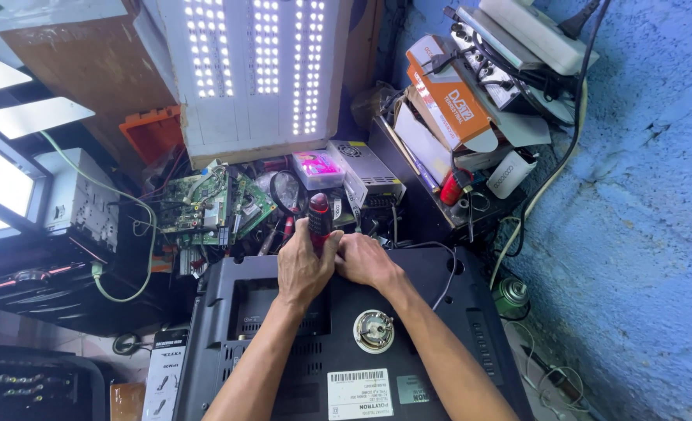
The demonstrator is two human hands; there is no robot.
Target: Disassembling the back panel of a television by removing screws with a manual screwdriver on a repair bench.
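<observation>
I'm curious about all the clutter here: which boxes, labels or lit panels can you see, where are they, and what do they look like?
White barcode sticker: rectangular, on the black casing's near edge.
Small grey sticker: beside it, to the right.
Orange-and-white carton: tilted, upper right shelf.
Lit panel: white, rows of bright dots, top centre.
Pink-lit clear box: below the panel.
Black-and-white card: lower left.
</observation>
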